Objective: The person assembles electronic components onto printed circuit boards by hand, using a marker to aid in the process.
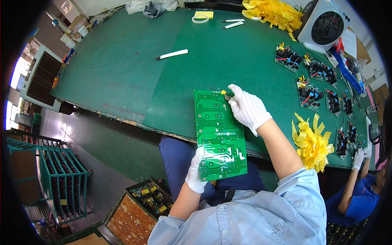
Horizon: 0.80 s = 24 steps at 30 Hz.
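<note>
A large green circuit board [220, 141] is held tilted over the table's front edge and my lap, its flat solder side facing up. My left hand [196, 173], in a white glove, grips its lower left edge; the fingers behind it are hidden. At the top right corner, my gloved right hand [247, 107] is closed, with a small grey flat piece [228, 98] showing at its fingertips; its kind is unclear. Just beside those fingertips, a bit of yellow tape [223, 92] sits on the board's top edge.
White-handled tools, one [171, 54] nearest, and a tape roll [200, 19] lie on the green table [122, 57]. Yellow tape strips [312, 143] hang at right. Several populated boards [310, 96], a fan [326, 26] and a co-worker's gloved hand [358, 158] are farther right. A bin [132, 216] stands lower left.
</note>
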Motion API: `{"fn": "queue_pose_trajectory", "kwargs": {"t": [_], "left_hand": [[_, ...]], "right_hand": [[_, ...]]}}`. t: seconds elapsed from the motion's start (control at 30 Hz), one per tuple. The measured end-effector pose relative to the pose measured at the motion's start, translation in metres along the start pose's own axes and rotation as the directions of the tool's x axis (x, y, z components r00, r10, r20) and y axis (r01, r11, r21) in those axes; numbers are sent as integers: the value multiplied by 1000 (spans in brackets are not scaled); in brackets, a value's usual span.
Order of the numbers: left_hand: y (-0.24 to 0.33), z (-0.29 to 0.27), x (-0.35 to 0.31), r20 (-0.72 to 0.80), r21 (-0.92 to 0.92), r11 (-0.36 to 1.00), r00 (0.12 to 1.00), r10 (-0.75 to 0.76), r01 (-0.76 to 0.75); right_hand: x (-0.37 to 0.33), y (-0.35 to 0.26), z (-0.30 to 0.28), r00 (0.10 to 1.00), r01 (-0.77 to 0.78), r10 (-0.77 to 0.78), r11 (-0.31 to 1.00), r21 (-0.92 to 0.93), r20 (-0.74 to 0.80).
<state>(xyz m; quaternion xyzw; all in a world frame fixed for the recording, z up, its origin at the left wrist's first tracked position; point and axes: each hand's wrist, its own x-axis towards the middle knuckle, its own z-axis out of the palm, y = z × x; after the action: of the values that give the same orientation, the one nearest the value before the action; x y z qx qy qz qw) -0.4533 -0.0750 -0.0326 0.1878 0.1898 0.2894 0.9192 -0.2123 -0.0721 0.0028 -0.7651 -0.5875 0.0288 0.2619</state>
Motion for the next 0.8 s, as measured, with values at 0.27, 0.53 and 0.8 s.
{"fn": "queue_pose_trajectory", "kwargs": {"t": [0.27, 0.53, 0.8], "left_hand": [[-1, -14, 2, -45, 138, 986, 995, -88, 94], [3, -8, 2, -46, 193, 976, 994, -98, 106], [3, -6, 3, -33, 137, 984, 993, -113, 116]], "right_hand": [[1, -3, -1, 1000, 26, -26, 999, -44, 17], [1, -4, 4, 997, 72, -71, 997, -25, 29], [6, -8, 4, 990, 38, -24, 994, -99, 136]]}}
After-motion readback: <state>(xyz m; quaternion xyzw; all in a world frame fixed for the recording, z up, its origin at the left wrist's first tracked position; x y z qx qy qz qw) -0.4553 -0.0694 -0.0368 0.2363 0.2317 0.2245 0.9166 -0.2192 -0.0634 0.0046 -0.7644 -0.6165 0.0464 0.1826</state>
